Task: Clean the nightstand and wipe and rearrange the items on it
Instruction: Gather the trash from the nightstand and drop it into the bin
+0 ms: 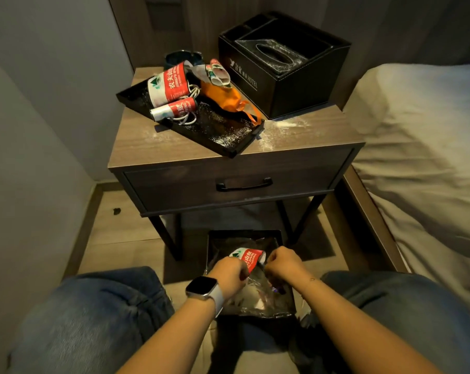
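1. Both hands, left hand (230,271) and right hand (283,261), each grip pinching a red bottle label (247,259) over the lined bin (215,247), lower centre.
2. Dusty nightstand surface (153,147) upper centre carries the cluttered black tray (225,136).

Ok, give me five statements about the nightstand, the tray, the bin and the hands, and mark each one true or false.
1. Both hands, the left hand and the right hand, hold a red-labelled wrapper over the bin. True.
2. The black tray lies on the floor. False: it sits on the nightstand.
3. White powder is scattered on the nightstand top. True.
4. The drawer is pulled open. False: it is closed.
5. The tissue box is white. False: it is black.
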A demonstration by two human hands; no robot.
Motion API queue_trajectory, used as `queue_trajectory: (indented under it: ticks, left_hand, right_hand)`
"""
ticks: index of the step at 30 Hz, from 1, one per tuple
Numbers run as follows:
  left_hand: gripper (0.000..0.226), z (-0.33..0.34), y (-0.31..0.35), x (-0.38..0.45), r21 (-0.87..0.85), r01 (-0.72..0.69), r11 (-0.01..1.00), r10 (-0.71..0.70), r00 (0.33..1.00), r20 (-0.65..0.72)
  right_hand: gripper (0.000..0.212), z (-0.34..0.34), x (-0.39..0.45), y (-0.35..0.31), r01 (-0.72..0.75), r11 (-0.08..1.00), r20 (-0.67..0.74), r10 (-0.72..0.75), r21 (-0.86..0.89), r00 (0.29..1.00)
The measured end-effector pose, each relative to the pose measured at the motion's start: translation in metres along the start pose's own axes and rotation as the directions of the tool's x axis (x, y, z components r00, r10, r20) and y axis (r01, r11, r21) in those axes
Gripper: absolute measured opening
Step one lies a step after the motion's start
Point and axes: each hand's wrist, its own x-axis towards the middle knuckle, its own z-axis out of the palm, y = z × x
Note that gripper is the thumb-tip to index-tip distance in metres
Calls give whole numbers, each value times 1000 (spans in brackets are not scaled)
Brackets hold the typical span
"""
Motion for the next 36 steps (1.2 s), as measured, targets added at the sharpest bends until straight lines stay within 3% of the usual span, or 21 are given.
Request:
queue_trajectory:
  ticks: [4,9,12,15,19,23,26,29,32,36]
  left_hand:
    - [29,0,1,5,37,-27,999,28,999,-24]
    - [26,-42,-5,-20,-104,-23,994,-6,962,-273]
    - [22,-82,-6,-48,-214,-84,973,-26,884,-466]
    - [21,-130,-7,-73,-271,-181,945,-39,764,-644]
    - [20,-196,-12,-87,-245,-268,932,-43,590,-806]
    - [22,-254,-25,-68,-166,-207,964,-35,519,-854]
    - [26,-285,-37,-38,-49,-81,996,1,524,-852]
    - [38,-302,-48,-7,27,88,996,-33,613,-789]
    - [38,-306,-55,11,26,143,989,-76,657,-750]
    - [23,-306,-57,12,-18,54,998,-47,602,-797]
  right_hand:
    - [26,-4,-1,1,25,1000,21,-25,-1,999]
    - [30,-34,-32,-14,212,972,-165,-193,106,967]
    - [26,-63,-58,-33,359,895,-266,-290,264,919]
    - [23,-100,-81,-61,532,786,-389,-405,314,827]
    - [19,-150,-90,-104,693,677,-526,-507,247,683]
    - [22,-190,-69,-154,725,689,-591,-579,14,562]
    - [34,-212,-37,-189,640,734,-610,-620,-227,494]
    - [48,-222,-2,-214,486,789,-561,-611,-375,559]
    - [37,-223,21,-227,434,831,-547,-556,-347,626]
    - [15,-221,27,-228,464,837,-629,-532,-290,567]
